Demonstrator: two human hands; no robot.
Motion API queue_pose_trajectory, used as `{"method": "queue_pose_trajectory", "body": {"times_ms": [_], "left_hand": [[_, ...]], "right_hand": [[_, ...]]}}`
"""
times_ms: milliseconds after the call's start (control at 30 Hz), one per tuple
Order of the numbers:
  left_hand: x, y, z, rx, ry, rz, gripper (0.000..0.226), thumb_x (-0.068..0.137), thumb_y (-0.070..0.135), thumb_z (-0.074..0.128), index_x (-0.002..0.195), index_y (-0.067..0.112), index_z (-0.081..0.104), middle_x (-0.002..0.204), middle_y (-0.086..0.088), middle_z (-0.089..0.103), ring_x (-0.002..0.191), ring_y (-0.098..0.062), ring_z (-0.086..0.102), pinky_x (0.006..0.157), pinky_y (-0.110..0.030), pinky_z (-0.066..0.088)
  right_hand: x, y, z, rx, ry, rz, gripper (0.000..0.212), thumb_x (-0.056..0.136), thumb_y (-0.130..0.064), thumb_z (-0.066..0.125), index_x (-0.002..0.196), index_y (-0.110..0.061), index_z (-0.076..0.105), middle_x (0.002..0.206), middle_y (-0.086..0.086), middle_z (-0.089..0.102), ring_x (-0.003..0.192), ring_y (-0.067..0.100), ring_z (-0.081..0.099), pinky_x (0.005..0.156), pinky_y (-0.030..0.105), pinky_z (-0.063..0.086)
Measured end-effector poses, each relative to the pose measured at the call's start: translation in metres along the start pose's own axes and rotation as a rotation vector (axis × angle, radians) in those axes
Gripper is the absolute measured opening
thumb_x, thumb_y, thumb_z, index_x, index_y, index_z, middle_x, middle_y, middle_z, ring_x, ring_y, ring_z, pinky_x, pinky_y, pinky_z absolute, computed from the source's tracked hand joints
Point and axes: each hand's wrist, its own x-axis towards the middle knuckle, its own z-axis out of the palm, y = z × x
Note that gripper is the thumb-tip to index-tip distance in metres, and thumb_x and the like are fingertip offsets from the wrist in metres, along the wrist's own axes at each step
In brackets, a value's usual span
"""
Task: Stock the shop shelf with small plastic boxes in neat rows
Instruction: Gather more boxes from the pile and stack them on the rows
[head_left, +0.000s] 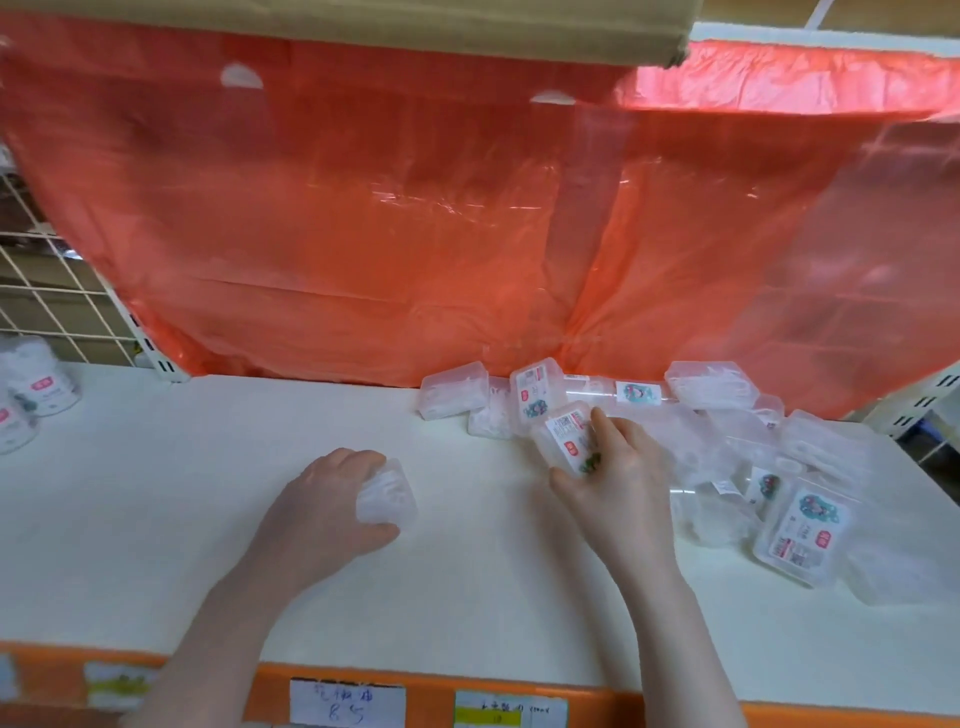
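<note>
On the white shelf (208, 519) the left hand (332, 504) curls its fingers round one small clear plastic box (389, 496), held against the shelf surface left of centre. The right hand (613, 467) pinches a second, labelled box (563, 434) between thumb and fingers, tilted, at the edge of a loose heap of boxes (727, 431) that lies jumbled along the back and right of the shelf, none in rows. A labelled box (800, 535) lies flat at the heap's near right. Red plastic sheeting (415, 234) hangs behind. Round tubs (41, 382) stand at the far left, and handwritten price tags (345, 704) sit on the orange front edge
</note>
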Motion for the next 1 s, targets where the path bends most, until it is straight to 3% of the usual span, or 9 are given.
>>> {"method": "queue_pose_trajectory", "body": {"times_ms": [67,233,500,867,1000], "left_hand": [[-0.008,-0.002,-0.001,-0.003,0.012,-0.011,0.062,0.072,0.039,0.074,0.127,0.028,0.046,0.121,0.010,0.048,0.111,-0.012,0.045,0.090,-0.026,0.038],[-0.027,-0.017,-0.013,0.009,0.018,-0.010,0.065,0.071,0.039,0.075,0.128,0.028,0.046,0.120,0.012,0.048,0.110,-0.010,0.045,0.085,-0.022,0.034],[-0.062,-0.062,-0.053,0.004,0.055,0.045,0.066,0.072,0.040,0.072,0.131,0.027,0.045,0.124,0.010,0.047,0.114,-0.009,0.045,0.089,-0.019,0.034],[-0.165,-0.232,-0.150,0.104,0.124,0.024,0.065,0.070,0.043,0.071,0.128,0.028,0.047,0.122,0.009,0.049,0.115,-0.013,0.046,0.096,-0.027,0.036],[-0.208,-0.294,-0.183,0.125,0.153,-0.041,0.063,0.070,0.045,0.071,0.127,0.028,0.047,0.119,0.009,0.049,0.112,-0.012,0.047,0.093,-0.027,0.039]], "right_hand": [[-0.011,-0.004,0.009,0.017,-0.026,0.001,0.064,0.068,-0.014,0.069,0.129,-0.007,0.051,0.109,0.006,0.054,0.103,0.026,0.049,0.072,0.026,0.031],[-0.032,-0.024,0.027,0.050,-0.146,0.015,0.073,0.071,-0.019,0.066,0.140,-0.012,0.040,0.124,0.002,0.049,0.115,0.023,0.046,0.089,0.027,0.036],[-0.057,-0.079,0.041,-0.057,-0.234,-0.055,0.063,0.072,-0.023,0.064,0.132,-0.014,0.044,0.114,0.002,0.046,0.111,0.022,0.044,0.079,0.026,0.035],[-0.150,-0.261,0.136,0.021,-0.316,-0.280,0.040,0.076,-0.032,0.065,0.111,-0.016,0.055,0.103,0.002,0.049,0.101,0.023,0.050,0.074,0.026,0.034],[-0.177,-0.326,0.173,0.050,-0.379,-0.361,0.050,0.073,-0.029,0.069,0.119,-0.016,0.054,0.107,0.003,0.049,0.104,0.022,0.050,0.071,0.021,0.030]]}}
